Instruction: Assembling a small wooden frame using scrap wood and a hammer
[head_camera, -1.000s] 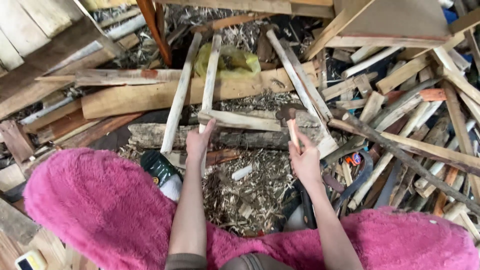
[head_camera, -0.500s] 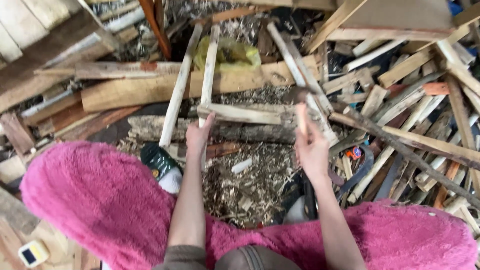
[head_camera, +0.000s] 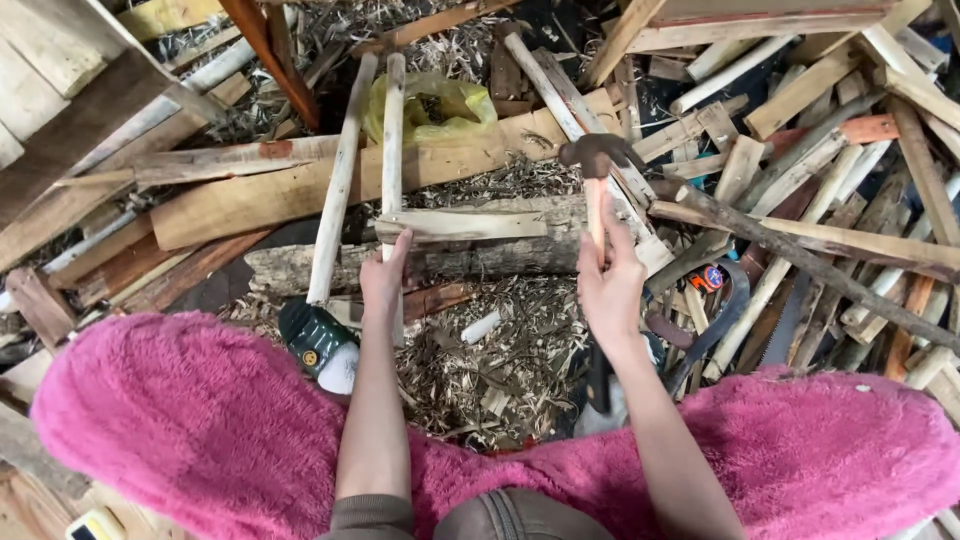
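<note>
Right hand (head_camera: 612, 285) grips hammer (head_camera: 597, 180); left hand (head_camera: 385, 275) steadies stick (head_camera: 392, 150)

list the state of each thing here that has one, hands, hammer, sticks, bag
left hand: gripping a pale stick
right hand: closed on the hammer handle
hammer: raised, head up
pale stick: lying across the log
log: lying flat
yellow bag: crumpled
</note>
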